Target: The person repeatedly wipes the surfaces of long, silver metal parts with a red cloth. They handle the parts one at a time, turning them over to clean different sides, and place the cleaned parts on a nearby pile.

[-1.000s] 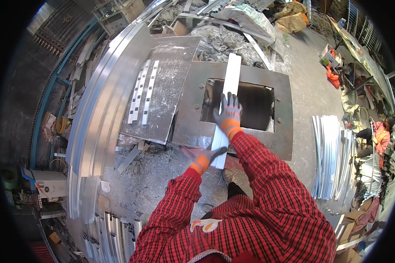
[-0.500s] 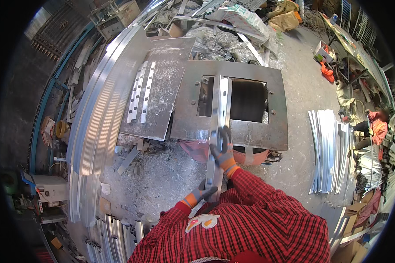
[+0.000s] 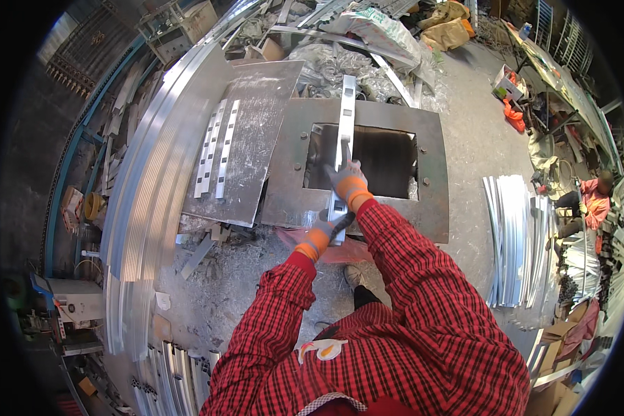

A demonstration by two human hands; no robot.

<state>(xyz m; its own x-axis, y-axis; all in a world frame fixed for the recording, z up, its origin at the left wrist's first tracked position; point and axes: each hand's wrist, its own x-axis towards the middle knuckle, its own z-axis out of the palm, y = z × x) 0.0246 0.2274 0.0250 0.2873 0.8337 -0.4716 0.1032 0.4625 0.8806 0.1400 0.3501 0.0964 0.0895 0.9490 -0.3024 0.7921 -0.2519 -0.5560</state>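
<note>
A long silvery metal bar with square holes [image 3: 345,111] lies across the opening of a steel frame plate [image 3: 284,159], its far end reaching past the plate's back edge. My right hand [image 3: 350,184], in a grey and orange glove, is closed round the bar over the opening. Nearer to me, my left hand [image 3: 319,238], gloved alike, grips the bar close to its near end. The fingers partly hide the bar there. Left of the frame, several similar strips with holes [image 3: 225,149] rest on a dark flat board [image 3: 256,118].
Long aluminium profiles [image 3: 145,201] are stacked on my left. Another bundle of profiles [image 3: 509,236] lies on the floor to the right, with a co-worker in orange [image 3: 593,204] beyond it. Plastic sheeting and scrap [image 3: 326,66] are heaped behind the frame.
Both my hands have moved forward, away from my body, carrying the holed bar farther across the frame plate. My arms are more stretched out, and a shoe now shows below.
</note>
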